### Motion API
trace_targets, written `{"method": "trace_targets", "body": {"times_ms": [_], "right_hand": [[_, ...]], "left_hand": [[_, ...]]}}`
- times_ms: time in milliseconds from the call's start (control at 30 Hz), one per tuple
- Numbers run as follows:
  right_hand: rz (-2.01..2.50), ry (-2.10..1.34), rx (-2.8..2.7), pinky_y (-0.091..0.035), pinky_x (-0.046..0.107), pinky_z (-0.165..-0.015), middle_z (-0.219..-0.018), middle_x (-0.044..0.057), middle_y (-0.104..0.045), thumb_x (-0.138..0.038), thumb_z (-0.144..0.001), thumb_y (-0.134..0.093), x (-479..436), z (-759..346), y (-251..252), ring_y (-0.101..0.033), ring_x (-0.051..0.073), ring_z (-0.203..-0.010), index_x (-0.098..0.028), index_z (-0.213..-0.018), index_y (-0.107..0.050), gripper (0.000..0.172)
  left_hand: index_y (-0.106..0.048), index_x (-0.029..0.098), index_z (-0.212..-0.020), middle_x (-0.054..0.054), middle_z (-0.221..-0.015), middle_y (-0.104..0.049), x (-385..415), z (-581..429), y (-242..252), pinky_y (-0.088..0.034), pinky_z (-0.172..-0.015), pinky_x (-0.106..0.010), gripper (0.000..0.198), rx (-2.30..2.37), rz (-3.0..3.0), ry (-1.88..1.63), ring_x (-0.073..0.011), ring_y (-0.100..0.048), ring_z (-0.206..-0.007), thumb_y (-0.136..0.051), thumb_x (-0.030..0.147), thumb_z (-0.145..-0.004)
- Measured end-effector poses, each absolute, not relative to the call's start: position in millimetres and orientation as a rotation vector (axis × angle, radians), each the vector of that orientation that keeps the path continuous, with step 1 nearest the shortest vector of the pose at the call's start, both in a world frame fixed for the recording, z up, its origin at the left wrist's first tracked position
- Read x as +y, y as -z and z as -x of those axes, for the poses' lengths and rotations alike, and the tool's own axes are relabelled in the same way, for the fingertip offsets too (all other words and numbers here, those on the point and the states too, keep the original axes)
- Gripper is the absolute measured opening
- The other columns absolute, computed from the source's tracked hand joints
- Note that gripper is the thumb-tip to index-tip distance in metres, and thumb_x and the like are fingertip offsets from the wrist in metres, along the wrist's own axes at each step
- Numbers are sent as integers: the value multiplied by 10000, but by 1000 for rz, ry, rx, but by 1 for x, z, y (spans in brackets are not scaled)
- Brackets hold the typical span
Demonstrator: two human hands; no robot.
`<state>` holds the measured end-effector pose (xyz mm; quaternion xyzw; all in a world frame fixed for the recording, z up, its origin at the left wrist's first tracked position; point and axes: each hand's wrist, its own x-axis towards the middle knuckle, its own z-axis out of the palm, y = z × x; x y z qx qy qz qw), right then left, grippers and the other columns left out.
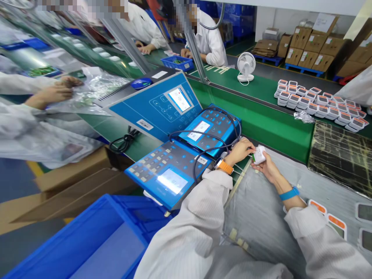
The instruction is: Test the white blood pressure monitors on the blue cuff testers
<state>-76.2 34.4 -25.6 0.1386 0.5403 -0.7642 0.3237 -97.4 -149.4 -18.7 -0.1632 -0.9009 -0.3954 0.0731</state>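
Observation:
A small white plastic device (260, 154) with a green edge, perhaps a circuit board, is held up between my hands over the grey mat (261, 209). My right hand (267, 168), a blue strap at its wrist, is closed around the device's right and lower side. From the left, my left hand (240, 150) pinches at the green edge; an orange-banded watch (223, 166) is on that wrist. Just left of my left hand are blue test instruments (171, 174) with lit screens, crossed by a dark cable (203, 133).
White-and-orange devices (321, 104) sit in rows at the back right, with several more (337, 224) near my right forearm. A dark taped panel (343, 159) lies right. A blue bin (116, 232) stands lower left. Co-workers sit across and left; a white fan (246, 66) stands behind.

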Motion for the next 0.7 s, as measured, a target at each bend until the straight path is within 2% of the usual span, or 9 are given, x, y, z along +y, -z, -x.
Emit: {"method": "trace_targets", "body": {"times_ms": [200,367,700], "right_hand": [[-305,1962,1519,-611,300,-754,-930,78,-746,-432,-984,-540,36,79,36,-727,187,-771,-148,-1165,-629,348],[-277,1997,1430,-611,309,-767,-922,83,-750,-479,-1005,-501,38,80,39,-731,191,-769,-145,-1224,-602,412],[-311,2001,1426,-607,295,-756,-936,87,-750,-465,-1003,-507,38,80,40,-731,186,-765,-141,-1207,-610,396]], "left_hand": [[-763,190,-786,-32,-811,-716,-152,99,17,-467,-815,-312,75,-2706,474,1241,-193,-611,-881,-796,123,-796],[-760,187,-774,-28,-796,-711,-152,98,16,-473,-808,-301,90,-2722,497,1267,-188,-614,-878,-789,105,-795],[-754,185,-778,-29,-788,-706,-151,98,20,-470,-820,-314,68,-2668,473,1275,-191,-605,-871,-778,133,-814]]}}
